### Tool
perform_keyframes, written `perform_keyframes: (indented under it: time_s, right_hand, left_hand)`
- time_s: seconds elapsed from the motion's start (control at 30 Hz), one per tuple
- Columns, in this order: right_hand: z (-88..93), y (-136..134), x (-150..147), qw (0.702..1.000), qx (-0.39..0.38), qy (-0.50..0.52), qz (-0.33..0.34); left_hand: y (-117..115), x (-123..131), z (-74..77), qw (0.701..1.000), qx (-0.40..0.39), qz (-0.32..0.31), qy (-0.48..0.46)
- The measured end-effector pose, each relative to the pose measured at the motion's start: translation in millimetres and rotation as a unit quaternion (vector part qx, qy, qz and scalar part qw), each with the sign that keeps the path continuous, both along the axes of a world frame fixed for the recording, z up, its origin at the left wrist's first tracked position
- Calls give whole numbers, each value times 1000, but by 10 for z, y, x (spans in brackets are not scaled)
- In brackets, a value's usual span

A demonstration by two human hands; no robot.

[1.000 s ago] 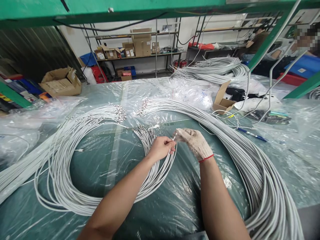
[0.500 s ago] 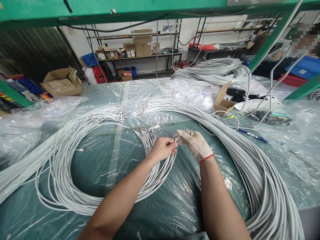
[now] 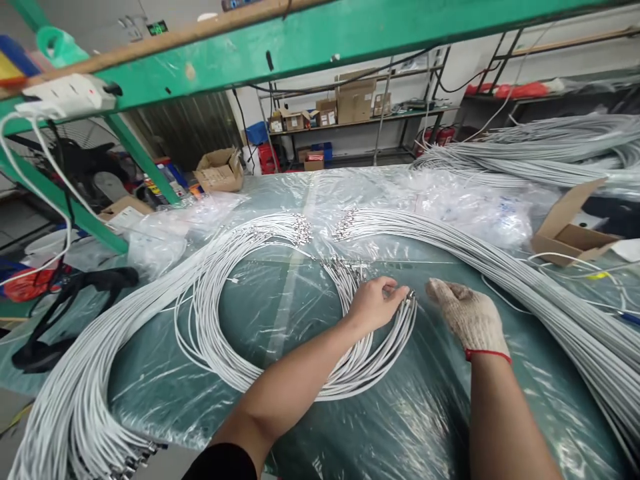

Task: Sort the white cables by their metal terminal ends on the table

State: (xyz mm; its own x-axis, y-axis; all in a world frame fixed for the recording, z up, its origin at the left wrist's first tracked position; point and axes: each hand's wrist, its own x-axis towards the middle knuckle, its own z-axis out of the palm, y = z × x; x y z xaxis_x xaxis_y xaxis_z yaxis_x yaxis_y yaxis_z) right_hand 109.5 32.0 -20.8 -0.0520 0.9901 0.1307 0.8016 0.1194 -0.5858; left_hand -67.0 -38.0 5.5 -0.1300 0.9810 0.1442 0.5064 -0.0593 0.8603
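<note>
Head view: your left hand (image 3: 373, 305) pinches a cable end (image 3: 410, 295) in closed fingers, its axis running left-right. Your gloved right hand (image 3: 467, 317) rests loosely curled, empty, just right of it on the counter (image 3: 400, 427).

A grey cable (image 3: 406, 301) with a small metal connector at its tip lies pinched at that tip, resting on the right edge of the looped cable coil (image 3: 280, 313). The coil, many thin grey strands with metal-tipped ends fanned at its far side, lies flat.
</note>
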Motion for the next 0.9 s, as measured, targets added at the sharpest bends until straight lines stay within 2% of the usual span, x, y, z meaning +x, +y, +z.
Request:
perform_keyframes:
  time_s: [0.07,0.13,0.2,0.23,0.37,0.47,0.5,0.53,0.6,0.67,0.77,0.83,0.9]
  right_hand:
    - [-35,30,26,1000,-24,-10,1]
    - [-59,49,58,999,-37,-2,-10]
    - [-58,57,85,999,-41,17,-26]
    - [-44,55,89,999,-38,19,-31]
    - [131,-66,-80,1000,5,15,-2]
    - [337,-408,-469,990,-2,94,108]
    - [396,-579,-634,981,-16,112,157]
    - [442,-770,-805,965,-22,112,237]
    - [480,-1164,-1126,915,-19,72,397]
    - [447,-1499,-1372,876,19,-7,482]
    - [339,-1765,-1541,852,84,-125,502]
    - [299,-1793,-1541,859,114,-145,478]
    - [340,-1754,-1496,877,137,-144,437]
  left_hand:
    - [-96,-106,79,999,-3,-28,21]
    - [-304,-321,168,994,-21,-87,66]
    - [-637,-645,247,976,-66,-160,135]
    - [-843,-833,277,965,-95,-175,170]
    - [-1720,-1517,290,916,-189,-161,316]
    - [-2151,-1740,210,889,-204,-124,391]
    - [-2223,-1755,184,884,-202,-114,406]
    - [-2262,-1751,167,880,-200,-109,417]
    - [-2272,-1721,171,874,-194,-111,431]
    - [-2243,-1702,240,872,-185,-113,439]
    - [-2222,-1735,462,880,-145,-109,439]
    - [-2227,-1770,668,889,-100,-108,433]
    - [-2223,-1782,885,897,-53,-109,425]
